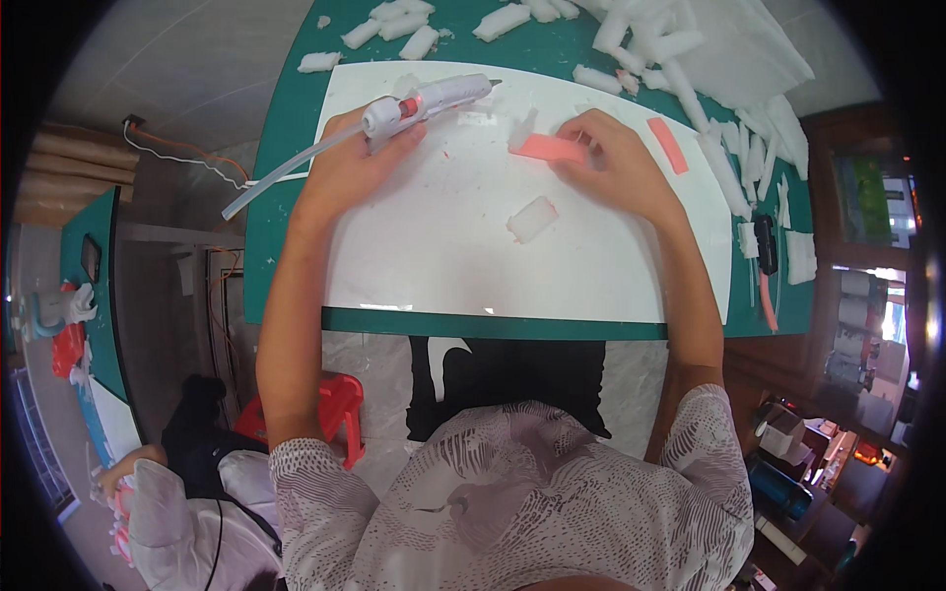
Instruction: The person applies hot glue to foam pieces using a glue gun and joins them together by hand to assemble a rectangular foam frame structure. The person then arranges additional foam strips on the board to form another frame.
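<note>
My left hand (347,175) is closed around a white hot glue gun (445,96) over the upper left of a white board (443,271). Its nozzle points to the right, and a long translucent glue stick (276,182) sticks out of its back end. Between the fingers of my right hand (619,165) is a coral-pink strip (542,148), low over the board. A small whitish piece (525,126) shows at the strip's left end; whether it is attached I cannot tell. Below lies a white foam block (532,220) with pinkish edges. Another coral-pink strip (667,146) rests right of my right hand.
The board lies on a green tabletop (281,266). White foam pieces (399,22) are scattered along the far edge, with a larger pile (670,39) at far right. A black-handled tool (766,244) lies right. A red stool (340,409) and another person (197,492) are at lower left.
</note>
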`<state>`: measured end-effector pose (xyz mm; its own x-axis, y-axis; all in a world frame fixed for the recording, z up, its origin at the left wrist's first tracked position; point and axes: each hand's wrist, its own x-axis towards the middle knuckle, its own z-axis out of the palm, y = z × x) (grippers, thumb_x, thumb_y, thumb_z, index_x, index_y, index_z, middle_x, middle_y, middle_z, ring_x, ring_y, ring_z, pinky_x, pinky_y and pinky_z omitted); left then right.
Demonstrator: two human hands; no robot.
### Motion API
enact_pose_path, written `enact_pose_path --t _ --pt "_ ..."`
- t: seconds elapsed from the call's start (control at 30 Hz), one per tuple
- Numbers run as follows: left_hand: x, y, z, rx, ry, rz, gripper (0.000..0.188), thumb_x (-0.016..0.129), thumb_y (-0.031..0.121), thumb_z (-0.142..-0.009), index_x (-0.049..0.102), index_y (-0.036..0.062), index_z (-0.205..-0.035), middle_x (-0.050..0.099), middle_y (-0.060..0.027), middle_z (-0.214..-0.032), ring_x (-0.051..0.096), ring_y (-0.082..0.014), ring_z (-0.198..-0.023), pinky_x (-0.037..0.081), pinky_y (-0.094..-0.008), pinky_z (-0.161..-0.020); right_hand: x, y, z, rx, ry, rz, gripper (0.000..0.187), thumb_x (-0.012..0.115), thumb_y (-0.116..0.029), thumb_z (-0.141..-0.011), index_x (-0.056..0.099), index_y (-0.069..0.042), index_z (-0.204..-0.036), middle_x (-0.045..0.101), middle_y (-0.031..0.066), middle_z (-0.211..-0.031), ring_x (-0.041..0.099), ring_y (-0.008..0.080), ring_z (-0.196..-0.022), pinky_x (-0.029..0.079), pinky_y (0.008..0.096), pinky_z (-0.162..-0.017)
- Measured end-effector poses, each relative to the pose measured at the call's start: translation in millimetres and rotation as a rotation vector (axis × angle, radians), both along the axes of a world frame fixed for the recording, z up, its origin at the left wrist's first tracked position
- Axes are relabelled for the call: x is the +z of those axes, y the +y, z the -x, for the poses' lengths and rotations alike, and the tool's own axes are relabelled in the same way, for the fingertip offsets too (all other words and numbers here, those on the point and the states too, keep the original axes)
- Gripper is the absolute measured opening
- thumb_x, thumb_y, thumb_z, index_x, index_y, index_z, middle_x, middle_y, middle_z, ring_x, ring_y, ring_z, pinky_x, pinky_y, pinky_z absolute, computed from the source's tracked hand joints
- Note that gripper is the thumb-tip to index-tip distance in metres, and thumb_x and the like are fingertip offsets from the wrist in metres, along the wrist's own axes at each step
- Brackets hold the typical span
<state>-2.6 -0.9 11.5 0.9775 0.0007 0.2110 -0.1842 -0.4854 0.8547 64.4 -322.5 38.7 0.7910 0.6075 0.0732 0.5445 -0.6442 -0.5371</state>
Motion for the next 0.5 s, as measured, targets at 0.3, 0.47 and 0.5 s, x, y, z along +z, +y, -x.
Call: enact_pose_path --t 0.3,0.47,0.5 --pt "8.1 -3.9 1.0 0.024 0.038 -0.063 0.034 0.074 0.027 -0.088 0.07 -0.0008 -0.108 0.073 -0.014 -0.091 0.065 -0.0227 -0.079 0.051 -0.0359 -0.075 -8.6 -5.7 -8.7 -0.087 0.089 -0.205 0.025 0.073 -0.02 -0.081 0.064 -0.005 -0.099 0.064 0.0055 -0.094 0.057 0.0174 -0.087 0.048 0.0294 -0.079" --pt "5.0 -2.7 -0.7 0.02 0.022 -0.058 0.035 0.073 0.027 -0.088 0.07 -0.0011 -0.109 0.073 -0.0143 -0.09 0.065 -0.023 -0.079 0.051 -0.036 -0.075 -13.9 -11.7 -16.8 -0.119 0.184 -0.361 0.023 0.073 -0.018 -0.082 0.064 -0.005 -0.1 0.063 0.003 -0.097 0.058 0.014 -0.092 0.048 0.0286 -0.081" --pt "4.5 -2.8 -0.9 0.016 0.014 -0.054 0.036 0.073 0.027 -0.088 0.07 -0.0011 -0.109 0.073 -0.0144 -0.09 0.065 -0.0232 -0.078 0.051 -0.0361 -0.074 -16.1 -12.9 -18.6 -0.13 0.215 -0.413 0.023 0.072 -0.016 -0.083 0.064 -0.006 -0.101 0.063 0.0024 -0.1 0.057 0.0129 -0.094 0.048 0.0287 -0.082"
